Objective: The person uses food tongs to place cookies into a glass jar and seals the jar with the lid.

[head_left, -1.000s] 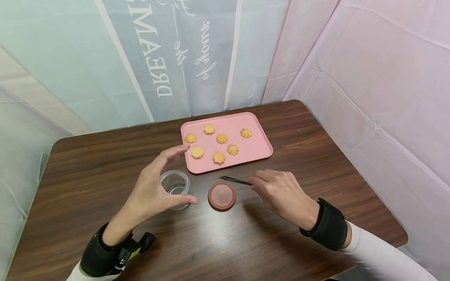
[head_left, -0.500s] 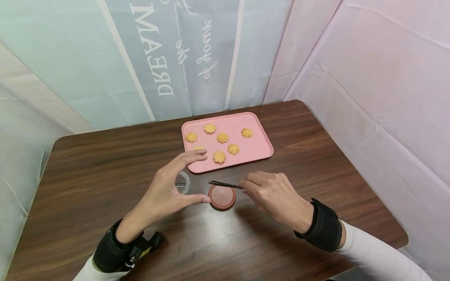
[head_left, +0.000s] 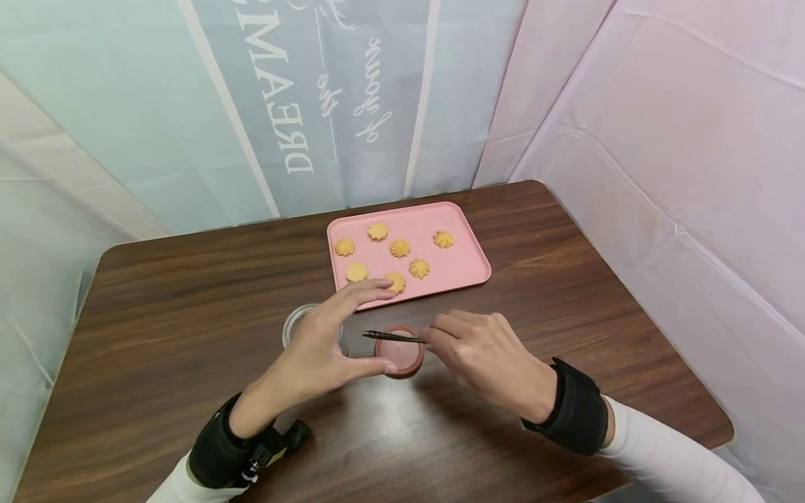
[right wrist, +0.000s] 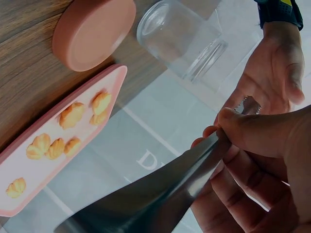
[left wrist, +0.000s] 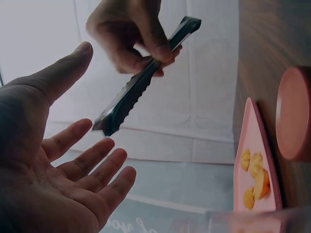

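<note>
My right hand (head_left: 487, 356) pinches a pair of dark metal tongs (head_left: 391, 337) over the reddish-brown round lid (head_left: 402, 358). The tongs' scalloped, toothed end (left wrist: 129, 99) points toward my left hand (head_left: 314, 353). That hand is held with thumb and fingers spread apart, nothing between them, and it is just short of the tongs' tip in the left wrist view. Behind my left hand stands a clear jar (right wrist: 180, 41), partly hidden in the head view.
A pink tray (head_left: 468, 262) lies at the table's far side with several yellow swirl cookies (head_left: 419, 268) on it. The dark wooden table (head_left: 189, 300) is backed by a printed curtain (head_left: 352, 105) and a pale pink one (head_left: 679, 175) at the right.
My left hand has moved right, away from around the jar to above the lid's left side. My right hand has brought the tongs left over the lid.
</note>
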`<state>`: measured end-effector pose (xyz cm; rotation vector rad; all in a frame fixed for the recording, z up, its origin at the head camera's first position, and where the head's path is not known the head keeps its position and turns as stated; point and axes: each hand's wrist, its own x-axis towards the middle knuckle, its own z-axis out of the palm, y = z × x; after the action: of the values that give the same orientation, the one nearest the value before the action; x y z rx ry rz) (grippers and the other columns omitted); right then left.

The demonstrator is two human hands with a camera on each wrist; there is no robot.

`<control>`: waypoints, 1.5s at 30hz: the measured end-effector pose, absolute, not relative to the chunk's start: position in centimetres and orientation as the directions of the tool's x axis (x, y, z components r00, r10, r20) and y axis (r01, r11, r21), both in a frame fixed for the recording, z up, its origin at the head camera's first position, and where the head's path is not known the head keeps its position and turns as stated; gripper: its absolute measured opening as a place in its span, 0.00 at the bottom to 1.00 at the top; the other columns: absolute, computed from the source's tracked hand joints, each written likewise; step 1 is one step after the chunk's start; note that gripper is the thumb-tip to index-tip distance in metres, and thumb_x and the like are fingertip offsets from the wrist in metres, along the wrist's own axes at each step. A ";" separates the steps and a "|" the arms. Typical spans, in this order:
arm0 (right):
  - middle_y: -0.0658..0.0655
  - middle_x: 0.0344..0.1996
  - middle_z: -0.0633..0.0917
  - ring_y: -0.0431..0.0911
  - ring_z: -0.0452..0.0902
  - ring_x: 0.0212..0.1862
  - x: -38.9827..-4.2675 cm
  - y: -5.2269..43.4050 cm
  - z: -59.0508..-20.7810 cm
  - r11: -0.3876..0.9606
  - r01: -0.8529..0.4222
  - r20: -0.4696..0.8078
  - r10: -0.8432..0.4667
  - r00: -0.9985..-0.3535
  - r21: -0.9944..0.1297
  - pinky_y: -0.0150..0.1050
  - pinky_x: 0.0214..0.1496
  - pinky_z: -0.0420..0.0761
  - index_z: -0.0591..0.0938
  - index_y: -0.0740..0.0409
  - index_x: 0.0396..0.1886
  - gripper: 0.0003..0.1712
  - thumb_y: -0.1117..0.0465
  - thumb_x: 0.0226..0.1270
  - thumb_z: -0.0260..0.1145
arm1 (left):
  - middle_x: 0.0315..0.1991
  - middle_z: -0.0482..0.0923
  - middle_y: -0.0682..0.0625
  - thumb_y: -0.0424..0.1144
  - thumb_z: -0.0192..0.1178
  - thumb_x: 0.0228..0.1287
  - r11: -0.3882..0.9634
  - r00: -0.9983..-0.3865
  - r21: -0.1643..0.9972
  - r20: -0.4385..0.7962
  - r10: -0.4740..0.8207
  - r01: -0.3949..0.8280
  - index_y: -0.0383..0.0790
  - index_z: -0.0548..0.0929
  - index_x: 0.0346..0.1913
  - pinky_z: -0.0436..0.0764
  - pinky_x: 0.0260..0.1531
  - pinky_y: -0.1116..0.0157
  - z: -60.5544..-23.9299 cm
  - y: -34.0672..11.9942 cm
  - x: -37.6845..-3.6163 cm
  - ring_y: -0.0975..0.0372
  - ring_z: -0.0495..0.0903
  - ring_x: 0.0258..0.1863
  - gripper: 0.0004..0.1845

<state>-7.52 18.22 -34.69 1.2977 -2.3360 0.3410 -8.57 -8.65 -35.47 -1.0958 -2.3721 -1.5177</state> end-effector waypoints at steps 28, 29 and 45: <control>0.49 0.29 0.82 0.40 0.79 0.29 -7.4 17.4 -35.0 0.504 -0.864 0.488 -0.759 -0.432 0.018 0.32 0.25 0.78 0.90 0.61 0.45 0.13 0.69 0.60 0.78 | 0.54 0.87 0.52 0.27 0.77 0.60 0.220 -0.694 0.693 0.534 0.483 0.686 0.44 0.89 0.53 0.82 0.57 0.63 -37.3 -7.3 -7.7 0.60 0.85 0.55 0.19; 0.49 0.29 0.82 0.40 0.79 0.29 -7.4 17.4 -35.0 0.503 -0.864 0.488 -0.758 -0.432 0.017 0.32 0.25 0.79 0.90 0.60 0.45 0.13 0.70 0.60 0.78 | 0.53 0.88 0.53 0.27 0.76 0.60 0.219 -0.697 0.697 0.531 0.482 0.683 0.44 0.89 0.53 0.83 0.56 0.64 -37.3 -7.2 -7.7 0.61 0.86 0.55 0.19; 0.49 0.27 0.81 0.39 0.77 0.28 -7.3 17.3 -35.3 0.510 -0.860 0.480 -0.753 -0.450 -0.006 0.32 0.25 0.78 0.88 0.59 0.36 0.07 0.70 0.60 0.77 | 0.48 0.90 0.53 0.23 0.74 0.60 0.190 -0.694 0.721 0.505 0.513 0.666 0.40 0.90 0.48 0.84 0.51 0.69 -37.5 -6.9 -7.7 0.64 0.88 0.50 0.15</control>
<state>-7.30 17.31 -35.27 1.3292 -2.3368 0.3476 -7.73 -6.85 -37.46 -1.1515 -2.3033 -1.5220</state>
